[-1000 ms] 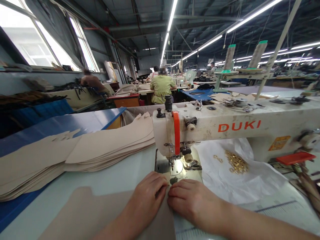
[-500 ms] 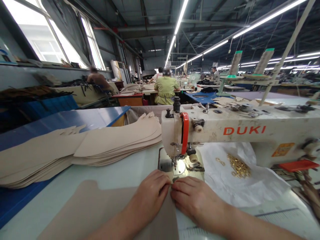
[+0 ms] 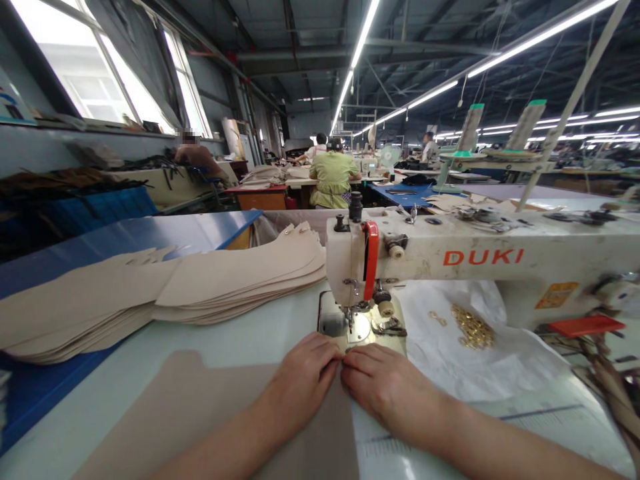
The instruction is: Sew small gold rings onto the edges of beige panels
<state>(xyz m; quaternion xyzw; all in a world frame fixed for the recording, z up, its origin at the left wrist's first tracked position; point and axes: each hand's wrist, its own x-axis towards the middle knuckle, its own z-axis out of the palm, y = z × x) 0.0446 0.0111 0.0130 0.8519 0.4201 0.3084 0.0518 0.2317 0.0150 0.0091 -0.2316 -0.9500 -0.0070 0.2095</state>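
Observation:
A flat beige panel (image 3: 235,407) lies on the table in front of the sewing machine (image 3: 430,250). My left hand (image 3: 306,377) rests over its right part, thumb and fingers pinched together at the edge. Right beside it, my right hand (image 3: 383,381) has its fingers closed at the same edge, fingertips almost touching the left ones. Both hands are just in front of the metal needle plate (image 3: 333,323), below the machine's needle. The fingers hide the pinched bit of the panel.
Stacked beige panels (image 3: 240,283) lie on the left. Right of the needle, small gold metal fittings (image 3: 473,327) sit on a white cloth (image 3: 430,360). Thread cones (image 3: 470,130) stand behind the machine. Co-workers sit farther back, one in a yellow-green top (image 3: 333,177).
The view has shifted slightly. Both hands keep their pinch on the panel's edge, almost in the same place by the needle plate.

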